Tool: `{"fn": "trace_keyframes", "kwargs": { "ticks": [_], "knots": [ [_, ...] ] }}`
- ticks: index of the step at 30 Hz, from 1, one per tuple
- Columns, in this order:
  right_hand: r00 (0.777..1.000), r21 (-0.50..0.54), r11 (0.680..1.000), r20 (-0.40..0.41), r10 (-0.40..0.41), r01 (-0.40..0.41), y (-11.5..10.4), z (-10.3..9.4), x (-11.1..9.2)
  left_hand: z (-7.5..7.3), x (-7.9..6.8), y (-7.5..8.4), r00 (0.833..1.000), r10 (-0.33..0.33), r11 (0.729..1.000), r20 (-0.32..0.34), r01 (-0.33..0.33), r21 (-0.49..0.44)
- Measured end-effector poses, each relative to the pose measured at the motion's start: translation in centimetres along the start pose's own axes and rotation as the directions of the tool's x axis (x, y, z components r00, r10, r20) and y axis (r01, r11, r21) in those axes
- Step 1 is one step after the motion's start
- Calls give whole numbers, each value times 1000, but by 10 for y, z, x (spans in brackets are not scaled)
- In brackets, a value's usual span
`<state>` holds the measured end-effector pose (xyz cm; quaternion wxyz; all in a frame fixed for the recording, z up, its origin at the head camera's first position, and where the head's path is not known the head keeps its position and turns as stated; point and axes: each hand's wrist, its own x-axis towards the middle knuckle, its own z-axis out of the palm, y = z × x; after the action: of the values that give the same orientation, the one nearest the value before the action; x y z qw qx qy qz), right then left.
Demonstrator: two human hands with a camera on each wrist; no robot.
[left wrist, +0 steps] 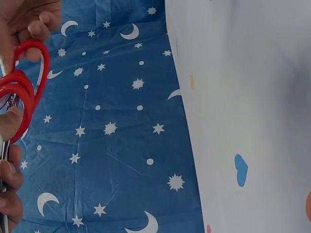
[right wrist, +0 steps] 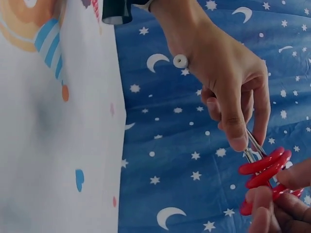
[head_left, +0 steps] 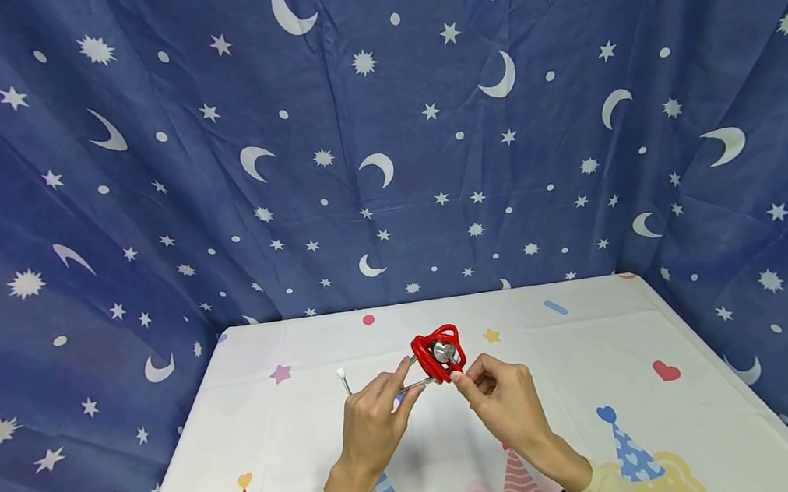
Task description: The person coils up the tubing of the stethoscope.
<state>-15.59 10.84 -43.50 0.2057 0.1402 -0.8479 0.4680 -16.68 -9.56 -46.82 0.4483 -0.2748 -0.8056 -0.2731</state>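
A stethoscope with glossy red tubing (head_left: 420,351) is held up over the table, its tubing wound into a small bundle. The round metal chest piece (head_left: 444,351) shows inside the coils. My left hand (head_left: 374,420) grips the metal ear tubes (head_left: 415,385) just left of the bundle, and one white ear tip (head_left: 341,373) sticks out beyond that hand. On the other side, my right hand (head_left: 509,404) pinches the bundle's lower right edge between thumb and fingers. In the right wrist view the coils (right wrist: 265,165) wrap around the metal tubes.
Below the hands lies a table with a white cloth (head_left: 297,426) printed with party hats, stars and a heart. A blue curtain (head_left: 364,225) with moons and stars hangs behind the table and along both sides.
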Motion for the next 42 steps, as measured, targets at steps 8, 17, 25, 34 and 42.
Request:
{"fn": "trace_keyframes", "kwargs": {
  "ticks": [8,17,25,34,42],
  "knots": [
    [995,-84,995,-80,-67,60,2,-3,1,-2,1,4,999,27,999,19,-28,33],
    [969,-111,981,-174,-176,158,7,3,3,0,0,6,998,64,997,30,-65,41],
    [908,-265,915,-209,-362,304,7,8,6,2,1,7,995,91,992,33,-93,82],
    [906,-472,829,-131,-403,300,9,11,4,-1,2,8,991,57,983,123,-77,164],
    [930,-375,887,-138,-341,270,12,13,4,0,3,5,993,31,985,114,-49,166]
  ]
}}
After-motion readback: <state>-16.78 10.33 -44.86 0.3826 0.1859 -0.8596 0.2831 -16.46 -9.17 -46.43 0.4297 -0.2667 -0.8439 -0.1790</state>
